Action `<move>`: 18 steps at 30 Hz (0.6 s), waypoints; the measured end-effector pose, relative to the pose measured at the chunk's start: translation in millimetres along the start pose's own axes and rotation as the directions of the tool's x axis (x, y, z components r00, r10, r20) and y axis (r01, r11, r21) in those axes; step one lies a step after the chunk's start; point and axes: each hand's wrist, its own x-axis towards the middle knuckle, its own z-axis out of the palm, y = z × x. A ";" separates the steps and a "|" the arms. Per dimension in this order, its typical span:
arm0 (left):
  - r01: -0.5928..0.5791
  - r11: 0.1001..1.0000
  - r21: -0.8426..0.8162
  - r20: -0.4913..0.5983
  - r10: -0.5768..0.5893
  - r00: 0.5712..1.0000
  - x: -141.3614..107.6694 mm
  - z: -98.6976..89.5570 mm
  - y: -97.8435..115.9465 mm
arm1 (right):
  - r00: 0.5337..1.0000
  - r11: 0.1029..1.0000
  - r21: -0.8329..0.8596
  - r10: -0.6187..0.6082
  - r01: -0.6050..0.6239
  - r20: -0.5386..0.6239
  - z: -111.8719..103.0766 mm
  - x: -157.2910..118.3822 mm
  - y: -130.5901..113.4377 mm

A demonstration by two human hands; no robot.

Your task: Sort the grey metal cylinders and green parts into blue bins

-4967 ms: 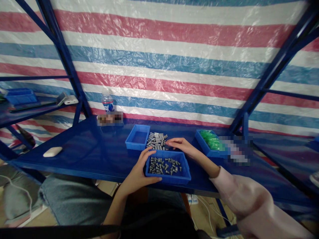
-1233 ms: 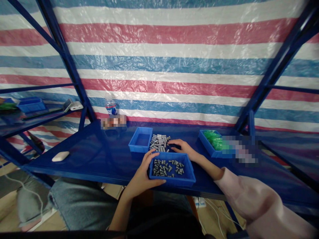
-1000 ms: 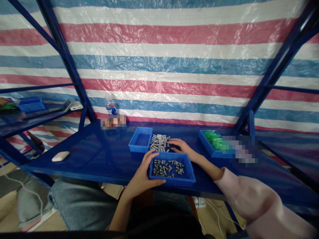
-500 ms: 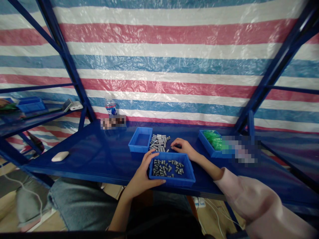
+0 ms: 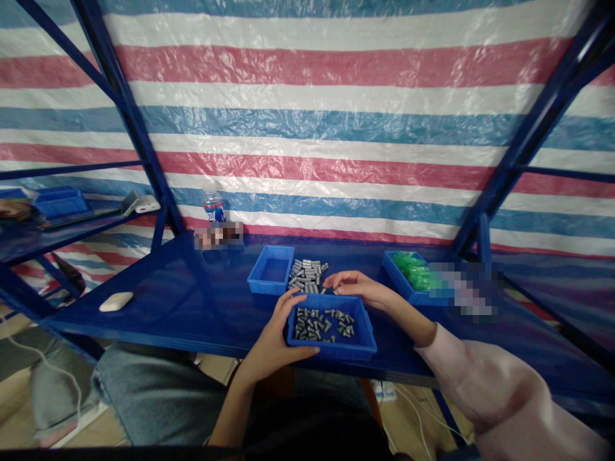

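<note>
My left hand (image 5: pixel 271 342) grips the left end of a blue plastic bin (image 5: pixel 331 350), thumb along its front wall and fingers over the back corner. Inside the bin lie several short metal bolts (image 5: pixel 310 326). Just behind the bin's back rim, my right hand (image 5: pixel 358 286) is closed, thumb and fingers pinched; a small greyish bit shows at the fingertips, too small to name. To its left, a heap of silver metal cylinders (image 5: pixel 306 274) lies on the blue table. A second blue bin (image 5: pixel 271 286), with nothing in it, stands left of the heap.
At the right stands a blue bin (image 5: pixel 401 282) of green plastic pieces (image 5: pixel 410 269), beside a blurred-out patch. A white mouse (image 5: pixel 116 301) lies at the table's left. A bottle (image 5: pixel 214 208) stands at the back left. Blue metal posts (image 5: pixel 127 109) rise at both sides.
My right hand has shifted slightly towards me, from beside the cylinder heap to the bin's back rim. My left hand and the bin have stayed put.
</note>
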 end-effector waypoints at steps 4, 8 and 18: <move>0.006 1.000 0.000 -0.006 -0.006 1.000 0.5 0.2 0.1 | 0.998 0.989 -0.147 -0.012 0.003 -0.059 2.0 1.7 3.1; 0.011 1.000 0.000 -0.007 -0.011 1.000 1.4 0.0 1.1 | 0.955 0.906 -0.420 -0.168 0.052 -0.244 -7.7 9.6 13.5; 0.014 1.000 -0.002 -0.007 -0.014 1.000 1.0 0.1 2.6 | 0.945 0.616 -0.763 -0.325 0.198 -0.017 -22.9 15.7 30.5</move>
